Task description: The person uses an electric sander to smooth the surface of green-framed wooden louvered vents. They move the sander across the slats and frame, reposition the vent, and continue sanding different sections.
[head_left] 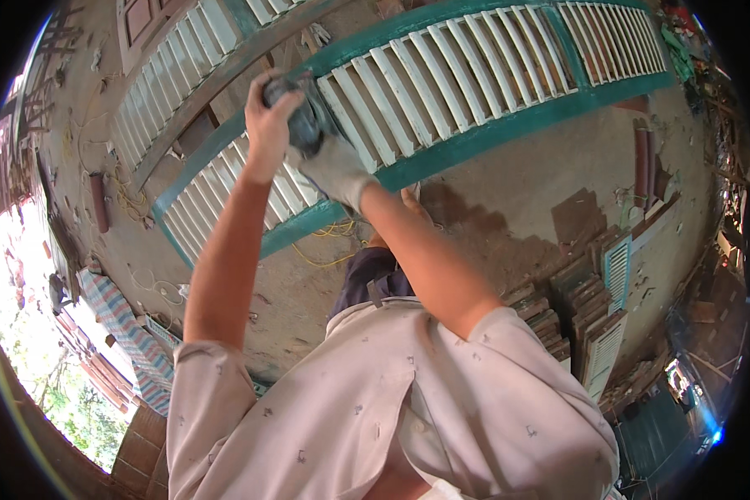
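Note:
My bare left hand (268,125) curls its fingers over a dark, rounded tool (305,125), whose exact kind I cannot make out. On the near right side of that tool, my right hand (335,171), in a pale work glove, closes against its lower end; its fingertips are partly hidden and blurred. Both hands are over a long louvred shutter panel (462,148) with a green frame and white slats. The tool covers the panel's cross rail between two slatted sections, so contact with the wood cannot be seen.
A second slatted panel (171,100) lies beyond, alongside a wooden beam (187,133). Yellow cord (323,250) coils on the dirt floor near my feet. Stacked shutters (587,317) stand to the right, and a striped sheet (125,325) hangs at the left.

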`<action>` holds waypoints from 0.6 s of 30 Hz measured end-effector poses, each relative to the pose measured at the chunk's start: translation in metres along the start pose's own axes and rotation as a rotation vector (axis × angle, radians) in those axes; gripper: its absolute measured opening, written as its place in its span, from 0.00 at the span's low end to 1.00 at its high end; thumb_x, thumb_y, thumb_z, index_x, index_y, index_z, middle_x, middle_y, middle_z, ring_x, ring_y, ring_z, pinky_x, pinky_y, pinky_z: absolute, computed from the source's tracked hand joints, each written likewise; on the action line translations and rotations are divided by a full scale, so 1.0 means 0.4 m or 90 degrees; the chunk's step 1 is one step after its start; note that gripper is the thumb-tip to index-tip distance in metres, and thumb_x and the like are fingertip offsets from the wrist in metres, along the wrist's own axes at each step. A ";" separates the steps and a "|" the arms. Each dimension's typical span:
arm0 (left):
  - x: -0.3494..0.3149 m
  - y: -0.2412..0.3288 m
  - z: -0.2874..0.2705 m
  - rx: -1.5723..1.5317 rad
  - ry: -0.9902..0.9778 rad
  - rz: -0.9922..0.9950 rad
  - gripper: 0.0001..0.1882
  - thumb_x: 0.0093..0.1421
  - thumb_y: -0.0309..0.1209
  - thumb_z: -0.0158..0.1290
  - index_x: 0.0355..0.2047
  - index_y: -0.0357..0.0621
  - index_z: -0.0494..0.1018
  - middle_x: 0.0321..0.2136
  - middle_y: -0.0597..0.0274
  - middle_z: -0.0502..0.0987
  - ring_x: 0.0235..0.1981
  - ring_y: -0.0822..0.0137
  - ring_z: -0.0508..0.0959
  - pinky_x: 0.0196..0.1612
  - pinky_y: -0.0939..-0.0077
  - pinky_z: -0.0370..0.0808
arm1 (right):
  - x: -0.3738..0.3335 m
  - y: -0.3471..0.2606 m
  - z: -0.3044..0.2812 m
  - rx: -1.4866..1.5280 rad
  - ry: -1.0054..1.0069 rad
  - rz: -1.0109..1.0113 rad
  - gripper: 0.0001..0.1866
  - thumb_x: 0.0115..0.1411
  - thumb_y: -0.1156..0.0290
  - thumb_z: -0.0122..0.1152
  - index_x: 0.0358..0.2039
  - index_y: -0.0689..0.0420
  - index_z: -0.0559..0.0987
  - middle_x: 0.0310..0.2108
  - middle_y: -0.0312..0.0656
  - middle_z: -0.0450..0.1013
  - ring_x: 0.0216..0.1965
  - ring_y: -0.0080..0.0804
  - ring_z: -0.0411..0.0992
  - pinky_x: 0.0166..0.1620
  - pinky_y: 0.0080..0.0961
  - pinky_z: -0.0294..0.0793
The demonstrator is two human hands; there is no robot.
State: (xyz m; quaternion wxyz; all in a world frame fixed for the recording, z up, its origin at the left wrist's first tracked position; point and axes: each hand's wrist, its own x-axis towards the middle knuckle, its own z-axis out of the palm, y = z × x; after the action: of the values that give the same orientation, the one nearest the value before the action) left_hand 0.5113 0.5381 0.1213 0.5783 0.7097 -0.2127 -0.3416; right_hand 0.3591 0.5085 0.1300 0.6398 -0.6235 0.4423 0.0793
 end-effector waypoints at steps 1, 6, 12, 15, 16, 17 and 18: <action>0.036 0.020 -0.001 0.004 0.001 -0.014 0.25 0.57 0.21 0.67 0.55 0.40 0.75 0.43 0.61 0.81 0.42 0.70 0.80 0.48 0.72 0.80 | 0.033 -0.009 0.003 0.007 0.013 -0.019 0.30 0.62 0.51 0.67 0.52 0.66 0.84 0.48 0.68 0.82 0.54 0.65 0.81 0.57 0.51 0.81; -0.094 -0.017 0.028 0.036 0.011 0.005 0.25 0.58 0.22 0.67 0.56 0.41 0.75 0.42 0.61 0.82 0.43 0.70 0.81 0.47 0.71 0.81 | -0.064 0.075 0.004 0.018 -0.025 -0.017 0.35 0.60 0.45 0.71 0.54 0.66 0.83 0.47 0.67 0.83 0.55 0.64 0.80 0.58 0.49 0.80; -0.470 -0.136 0.121 -0.047 0.027 0.069 0.29 0.57 0.25 0.62 0.59 0.42 0.69 0.52 0.57 0.76 0.51 0.67 0.78 0.57 0.69 0.77 | -0.320 0.396 0.039 0.009 -0.061 0.022 0.33 0.57 0.51 0.75 0.53 0.65 0.81 0.49 0.62 0.83 0.55 0.60 0.81 0.58 0.49 0.80; -0.583 -0.085 0.135 -0.087 0.012 -0.013 0.29 0.59 0.22 0.60 0.62 0.39 0.69 0.56 0.55 0.75 0.57 0.64 0.77 0.63 0.65 0.74 | -0.406 0.391 0.057 -0.081 0.011 0.048 0.35 0.56 0.49 0.78 0.53 0.65 0.80 0.48 0.62 0.83 0.53 0.59 0.82 0.56 0.49 0.81; -0.604 -0.076 0.135 -0.137 0.017 -0.072 0.29 0.59 0.24 0.60 0.63 0.38 0.69 0.56 0.54 0.75 0.59 0.63 0.76 0.65 0.64 0.72 | -0.421 0.382 0.061 -0.124 0.050 0.039 0.36 0.56 0.49 0.79 0.53 0.65 0.80 0.48 0.62 0.83 0.53 0.59 0.82 0.56 0.49 0.81; -0.604 -0.085 0.115 -0.107 -0.001 -0.051 0.30 0.60 0.26 0.61 0.63 0.37 0.69 0.57 0.53 0.74 0.60 0.62 0.75 0.66 0.62 0.71 | -0.436 0.369 0.065 -0.153 0.075 0.035 0.37 0.55 0.46 0.80 0.52 0.66 0.80 0.45 0.61 0.84 0.51 0.60 0.82 0.54 0.50 0.82; -0.595 -0.112 0.075 -0.078 -0.018 -0.025 0.30 0.61 0.28 0.61 0.64 0.36 0.69 0.58 0.53 0.74 0.62 0.60 0.74 0.67 0.61 0.70 | -0.444 0.325 0.058 -0.147 0.088 0.041 0.35 0.56 0.48 0.80 0.53 0.65 0.81 0.44 0.60 0.84 0.50 0.58 0.83 0.53 0.48 0.82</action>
State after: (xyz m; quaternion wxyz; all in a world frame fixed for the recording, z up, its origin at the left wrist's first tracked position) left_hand 0.3242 0.6944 0.1321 0.6107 0.6723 -0.1851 -0.3752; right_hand 0.1794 0.6359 0.1494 0.5290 -0.6821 0.4934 0.1069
